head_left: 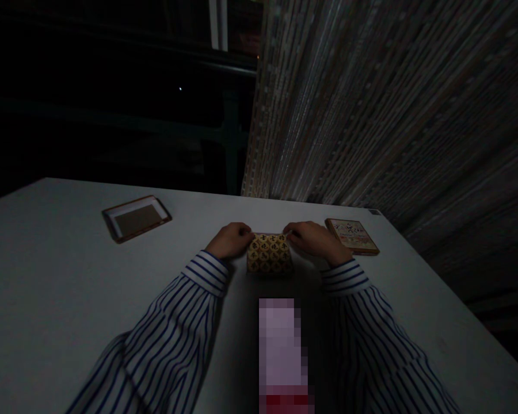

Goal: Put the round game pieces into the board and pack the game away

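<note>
A block of round Chinese chess pieces [270,253], pale with dark characters and set in rows, lies on the white table in front of me. At its far left corner, my left hand [230,240] is closed, thumb and fingers pinching the edge. My right hand [313,240] grips the far right corner in the same way. Whether a clear wrap or tray surrounds the pieces is too dark to tell. Beyond my right wrist lies a flat box lid [354,236] with printed writing, partly behind the hand.
An open shallow box [137,219] with a brown rim lies at the left on the white table [69,299]. A string curtain [328,103] hangs along the table's far right side. A pixelated patch covers part of the near middle.
</note>
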Demonstrator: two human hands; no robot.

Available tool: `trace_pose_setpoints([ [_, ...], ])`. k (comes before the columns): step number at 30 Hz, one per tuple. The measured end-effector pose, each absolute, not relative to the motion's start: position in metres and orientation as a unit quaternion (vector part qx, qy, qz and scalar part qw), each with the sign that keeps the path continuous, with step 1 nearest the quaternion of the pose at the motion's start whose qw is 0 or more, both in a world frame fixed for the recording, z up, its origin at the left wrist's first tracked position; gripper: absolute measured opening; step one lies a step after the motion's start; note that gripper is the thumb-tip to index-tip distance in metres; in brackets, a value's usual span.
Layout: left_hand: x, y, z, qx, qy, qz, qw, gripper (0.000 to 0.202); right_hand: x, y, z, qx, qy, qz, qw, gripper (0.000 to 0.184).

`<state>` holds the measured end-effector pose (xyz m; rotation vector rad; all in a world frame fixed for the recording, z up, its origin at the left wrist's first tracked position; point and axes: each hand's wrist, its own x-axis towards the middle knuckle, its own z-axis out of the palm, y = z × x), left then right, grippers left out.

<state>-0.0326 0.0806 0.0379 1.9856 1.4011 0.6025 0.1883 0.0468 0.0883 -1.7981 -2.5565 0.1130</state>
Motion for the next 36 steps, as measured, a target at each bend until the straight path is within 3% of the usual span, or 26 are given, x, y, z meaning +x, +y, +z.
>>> trace_pose_setpoints([
  [36,-0.0323,0.0793,0.0391,0.747,0.535,0.234,0.318,0.036,0.1881,0.0475,0.0859,-0.581,-0.813,0.032,-0.015,0.029],
])
